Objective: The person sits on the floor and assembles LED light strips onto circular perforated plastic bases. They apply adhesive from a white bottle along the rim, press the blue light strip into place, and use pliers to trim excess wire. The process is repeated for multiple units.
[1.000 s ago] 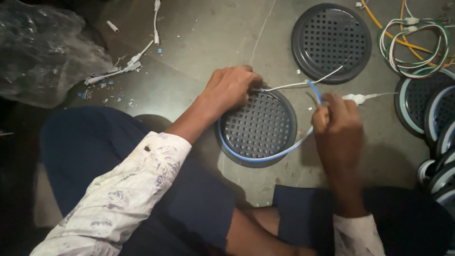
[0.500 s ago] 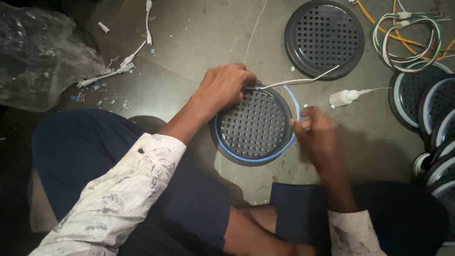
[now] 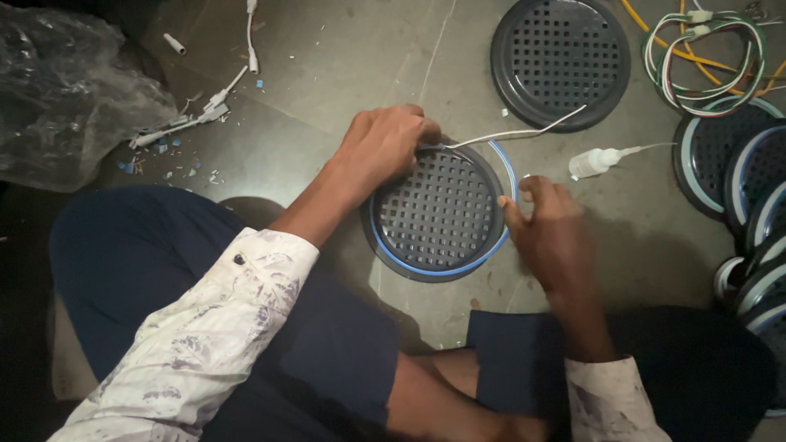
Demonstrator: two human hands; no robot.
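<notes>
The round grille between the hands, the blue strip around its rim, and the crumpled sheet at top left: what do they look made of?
Round grille: probably moulded plastic, dark grey and matte, with an even grid of square holes. Blue strip: likely flexible plastic or silicone, since it bends smoothly along the rim. Crumpled sheet: thin clear plastic film, wrinkled and glinting.

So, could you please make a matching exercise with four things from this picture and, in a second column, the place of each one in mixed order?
Things:
1. left hand
2. right hand
3. small white bottle
4. clear plastic bag

Places:
a. on the floor at the far left
b. at the right rim of the round grille
c. at the top left rim of the round grille
d. lying on the floor, right of the round grille

Pairs: 1-c, 2-b, 3-d, 4-a
</notes>
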